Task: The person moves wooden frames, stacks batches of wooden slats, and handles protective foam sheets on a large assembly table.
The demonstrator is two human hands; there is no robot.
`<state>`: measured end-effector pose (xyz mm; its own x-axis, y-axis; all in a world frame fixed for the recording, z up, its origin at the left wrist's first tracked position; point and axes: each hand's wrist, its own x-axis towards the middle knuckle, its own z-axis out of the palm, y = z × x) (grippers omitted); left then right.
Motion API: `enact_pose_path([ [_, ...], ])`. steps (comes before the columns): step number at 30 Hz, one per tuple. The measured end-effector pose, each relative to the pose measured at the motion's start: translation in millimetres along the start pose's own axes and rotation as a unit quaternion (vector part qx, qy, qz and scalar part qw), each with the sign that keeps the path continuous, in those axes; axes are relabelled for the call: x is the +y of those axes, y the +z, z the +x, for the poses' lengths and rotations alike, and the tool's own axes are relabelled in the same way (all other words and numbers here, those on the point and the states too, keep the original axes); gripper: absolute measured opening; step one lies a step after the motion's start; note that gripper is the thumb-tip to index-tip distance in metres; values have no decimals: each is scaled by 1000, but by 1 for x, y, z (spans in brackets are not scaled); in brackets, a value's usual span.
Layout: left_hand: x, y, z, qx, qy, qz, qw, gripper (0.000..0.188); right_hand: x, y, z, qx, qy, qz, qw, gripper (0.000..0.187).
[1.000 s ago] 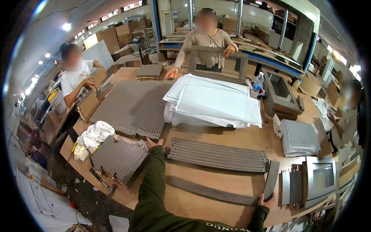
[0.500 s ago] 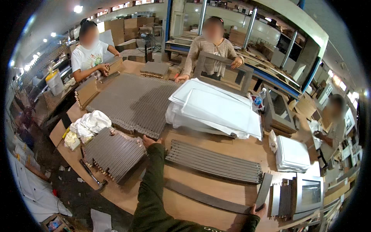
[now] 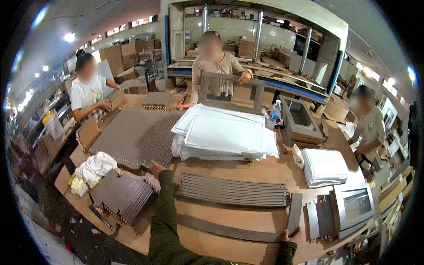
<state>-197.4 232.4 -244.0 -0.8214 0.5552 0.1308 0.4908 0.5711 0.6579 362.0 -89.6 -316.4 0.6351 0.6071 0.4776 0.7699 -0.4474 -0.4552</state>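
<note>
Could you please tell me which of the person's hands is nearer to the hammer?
Left: the left hand is beyond the hammer and to its right, near the large grey stack. The right hand is much farther right, holding a short grey strip.

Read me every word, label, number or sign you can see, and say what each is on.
No text can be read.
Plastic bottle: blue label, too small to read.
White shirt: print, too blurred to make out.
Dark green top: marking cut off at the lower edge.
</note>
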Motion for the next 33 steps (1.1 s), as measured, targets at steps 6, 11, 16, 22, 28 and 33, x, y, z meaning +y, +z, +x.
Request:
enact_pose_path([
  [6,65,29,22,-150,171,-394,891,69,-21,-15,7,-84,123,186,971,71],
  [11,119,44,-7,-134,-11,-426,894,67,-8,-16,5,-79,62,44,994,71],
  [16,104,43,-18,96,174,-460,865,47,-6,-11,3,-25,21,40,999,74],
  [22,120,21,-12,-152,6,-532,833,34,11,1,-1,-3,27,39,999,75],
  [28,125,57,-7,-314,-48,-562,764,28,5,-6,2,-2,3,35,999,72],
  [33,91,73,13,-399,-31,-575,714,25,4,6,4,-1,-2,83,997,69],
])
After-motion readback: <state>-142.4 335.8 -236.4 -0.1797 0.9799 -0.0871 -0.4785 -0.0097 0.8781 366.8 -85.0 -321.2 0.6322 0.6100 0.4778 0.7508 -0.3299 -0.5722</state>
